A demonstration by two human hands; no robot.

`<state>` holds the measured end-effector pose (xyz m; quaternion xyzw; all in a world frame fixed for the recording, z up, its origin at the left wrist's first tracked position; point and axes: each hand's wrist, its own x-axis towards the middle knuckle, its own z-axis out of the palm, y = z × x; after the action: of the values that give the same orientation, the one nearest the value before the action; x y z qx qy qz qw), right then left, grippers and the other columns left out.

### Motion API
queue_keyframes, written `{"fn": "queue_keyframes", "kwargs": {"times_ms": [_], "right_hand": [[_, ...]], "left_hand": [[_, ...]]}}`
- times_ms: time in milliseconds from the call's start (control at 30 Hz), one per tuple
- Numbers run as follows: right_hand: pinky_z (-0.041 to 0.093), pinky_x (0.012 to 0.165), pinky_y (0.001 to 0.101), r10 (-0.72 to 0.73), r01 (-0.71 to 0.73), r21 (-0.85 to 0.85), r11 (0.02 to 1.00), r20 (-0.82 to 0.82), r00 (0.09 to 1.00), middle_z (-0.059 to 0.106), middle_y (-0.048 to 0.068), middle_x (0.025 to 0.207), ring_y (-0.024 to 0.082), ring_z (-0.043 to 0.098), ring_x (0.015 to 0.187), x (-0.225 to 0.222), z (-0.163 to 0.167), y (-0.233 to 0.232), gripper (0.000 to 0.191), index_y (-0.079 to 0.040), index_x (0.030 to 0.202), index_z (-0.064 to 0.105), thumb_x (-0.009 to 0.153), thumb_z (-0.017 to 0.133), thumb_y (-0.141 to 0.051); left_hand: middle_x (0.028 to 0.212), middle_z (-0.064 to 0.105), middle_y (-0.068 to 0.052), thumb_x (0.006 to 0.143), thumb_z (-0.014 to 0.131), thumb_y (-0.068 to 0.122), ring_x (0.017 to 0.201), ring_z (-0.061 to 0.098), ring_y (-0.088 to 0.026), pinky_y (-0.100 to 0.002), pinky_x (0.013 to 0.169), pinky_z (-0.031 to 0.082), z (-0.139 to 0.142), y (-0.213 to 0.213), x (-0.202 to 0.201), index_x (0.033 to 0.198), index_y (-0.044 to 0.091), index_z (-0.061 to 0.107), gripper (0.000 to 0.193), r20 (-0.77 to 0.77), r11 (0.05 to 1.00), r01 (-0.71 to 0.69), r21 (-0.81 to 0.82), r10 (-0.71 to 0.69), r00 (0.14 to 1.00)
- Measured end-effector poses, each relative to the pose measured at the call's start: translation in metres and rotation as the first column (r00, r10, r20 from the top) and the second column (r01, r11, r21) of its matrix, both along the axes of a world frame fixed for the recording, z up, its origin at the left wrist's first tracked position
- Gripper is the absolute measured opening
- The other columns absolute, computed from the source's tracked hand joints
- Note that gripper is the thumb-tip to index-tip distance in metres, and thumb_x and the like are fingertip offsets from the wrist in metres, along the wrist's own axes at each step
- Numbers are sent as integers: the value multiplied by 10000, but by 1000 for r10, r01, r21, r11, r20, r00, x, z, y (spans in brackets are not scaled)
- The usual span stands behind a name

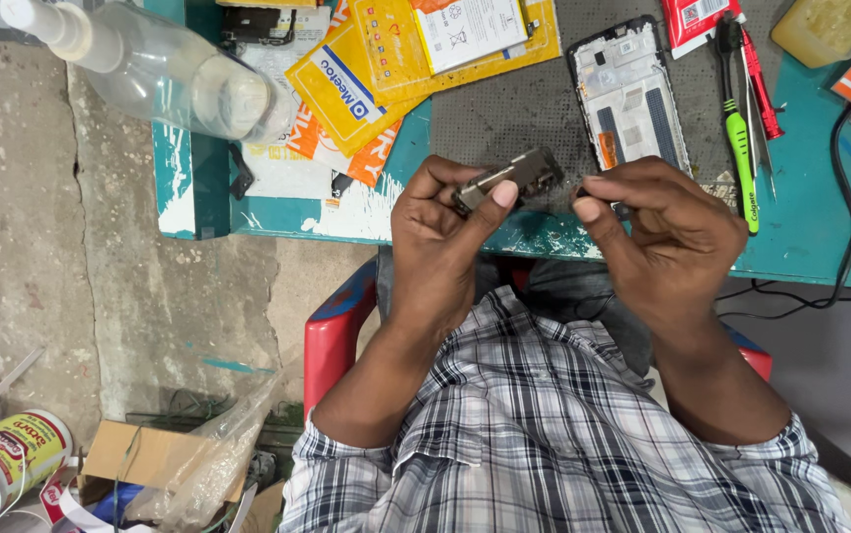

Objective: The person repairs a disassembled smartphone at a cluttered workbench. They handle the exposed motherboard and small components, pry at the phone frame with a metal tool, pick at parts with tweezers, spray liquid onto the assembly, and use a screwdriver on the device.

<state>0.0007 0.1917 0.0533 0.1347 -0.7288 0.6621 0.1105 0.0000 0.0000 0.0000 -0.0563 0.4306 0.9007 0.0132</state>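
Just in front of the opened phone frame (628, 94) on the teal table (810, 247), the left hand (440, 232) clamps thumb and fingers on a small grey metal part (514, 176), tilting it up for inspection, while the right hand (667, 232) pinches its fingertips together beside it.

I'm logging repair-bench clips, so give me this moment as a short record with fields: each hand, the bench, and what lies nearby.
left hand: left hand pinches a small grey metal phone part between thumb and fingers
right hand: right hand, fingertips pinched at the part's right end; anything in the grip is too small to tell
bench: teal table with a dark mat
nearby: opened phone frame, green-handled tool, clear bottle, yellow packets
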Motion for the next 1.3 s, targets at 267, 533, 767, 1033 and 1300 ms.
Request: {"fn": "queue_keyframes", "kwargs": {"times_ms": [267,533,767,1033,1300], "right_hand": [[552,880,239,-100,104,97,990,-42,994,694,139,1072,144,656,1071,-23,-8,14,152,58,1170,699,1044,780,86],[474,1127,343,-172,193,150,970,-140,975,571,107,1403,225,553,1306,-13,5,-22,158,-24,1168,747,1041,832,16],[293,1309,431,-187,237,240,942,-211,959,442,114,1602,264,351,1530,-12,-5,-5,151,-76,1167,790,1031,855,-71],[243,1334,453,-143,186,292,938,-163,976,361,135,1671,293,248,1582,-7,2,6,142,-87,1174,799,1043,854,-77],[281,1332,452,-134,163,213,964,-144,980,390,143,1664,296,293,1574,-11,4,22,170,-92,1155,790,1019,863,-21]], "left_hand": [[1184,679,-106,962,717,-54,1085,691,-161,-276,961,585,28,38,-27,1274,63,544,376,50,999,5,36,-6,999],[1156,749,-133,1009,719,-33,1065,711,-165,-285,953,590,32,32,-16,1255,-33,600,273,63,999,35,34,-37,997],[1252,690,-114,1106,556,72,1135,685,-165,-341,1004,581,46,38,-9,1394,-9,507,304,91,952,195,234,-221,971],[1348,627,-115,1138,458,116,1208,643,-172,-353,1091,521,59,48,-2,1553,12,422,429,51,934,253,254,-274,960],[1265,635,-93,1206,449,221,1143,637,-140,-349,1088,523,54,67,0,1420,7,490,306,16,942,244,232,-255,967]]}}
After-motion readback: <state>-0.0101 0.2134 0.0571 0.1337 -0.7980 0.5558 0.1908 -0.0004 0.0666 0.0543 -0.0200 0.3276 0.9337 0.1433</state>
